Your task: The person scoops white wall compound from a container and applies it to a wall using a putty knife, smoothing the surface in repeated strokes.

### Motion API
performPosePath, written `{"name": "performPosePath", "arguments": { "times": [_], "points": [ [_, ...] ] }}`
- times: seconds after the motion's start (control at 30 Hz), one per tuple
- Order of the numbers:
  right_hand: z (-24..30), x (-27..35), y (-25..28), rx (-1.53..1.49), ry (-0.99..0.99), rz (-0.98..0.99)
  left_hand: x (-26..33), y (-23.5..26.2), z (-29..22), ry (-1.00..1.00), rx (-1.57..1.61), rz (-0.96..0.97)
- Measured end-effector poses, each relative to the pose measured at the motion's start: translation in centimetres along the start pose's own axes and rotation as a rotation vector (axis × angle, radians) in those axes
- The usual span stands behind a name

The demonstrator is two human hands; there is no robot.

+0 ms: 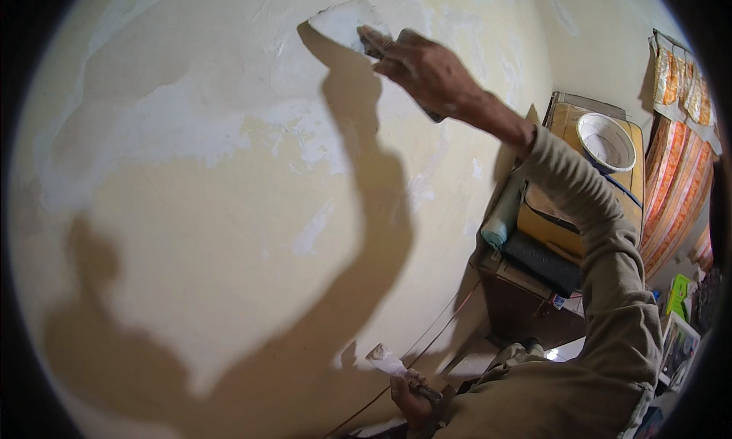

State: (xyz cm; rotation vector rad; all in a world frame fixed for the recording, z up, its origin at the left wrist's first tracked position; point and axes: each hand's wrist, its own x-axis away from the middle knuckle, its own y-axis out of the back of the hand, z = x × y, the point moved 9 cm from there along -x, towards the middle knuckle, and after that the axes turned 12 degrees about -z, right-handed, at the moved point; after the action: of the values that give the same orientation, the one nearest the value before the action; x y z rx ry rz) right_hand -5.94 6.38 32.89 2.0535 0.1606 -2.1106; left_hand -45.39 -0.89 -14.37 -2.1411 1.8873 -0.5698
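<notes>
While right hand (427, 69) is raised high, wide putty blade (345, 23) gripped in fingers, pressed flat on patchy yellow wall (229, 210). Smaller scraper (387, 360) clutched in left hand (412, 399), held low, just off wall. White bucket (606, 141) parked on furniture at right.

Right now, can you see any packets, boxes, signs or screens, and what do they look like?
Hanging strip of packets: top right on the wall, shiny orange, yellow and white sachets in a row.
Green package: right edge, low down, small and bright green; its shape is hard to tell.
Framed picture or box: lower right, flat rectangle with a pale border and a dark middle; too blurred to tell which.
No screens in view.
</notes>
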Motion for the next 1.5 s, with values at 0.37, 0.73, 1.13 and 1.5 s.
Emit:
{"name": "performPosePath", "arguments": {
  "times": [0.37,0.73,1.13,1.5],
  "points": [
    [1.3,9.4,0.8,-0.094,-0.255,0.077,0.3,2.2,0.4,0.030,-0.021,-0.073],
    [-3.4,-0.2,1.7,-0.179,-0.551,0.078,1.0,1.4,-0.3,-0.026,-0.041,-0.082],
    [4.0,3.3,0.7,-0.078,-0.222,0.217,0.5,2.7,0.6,0.021,-0.030,-0.076],
    [-0.7,1.9,0.6,-0.209,-0.335,0.060,1.1,1.8,0.0,0.025,-0.016,-0.071]
  ]
}}
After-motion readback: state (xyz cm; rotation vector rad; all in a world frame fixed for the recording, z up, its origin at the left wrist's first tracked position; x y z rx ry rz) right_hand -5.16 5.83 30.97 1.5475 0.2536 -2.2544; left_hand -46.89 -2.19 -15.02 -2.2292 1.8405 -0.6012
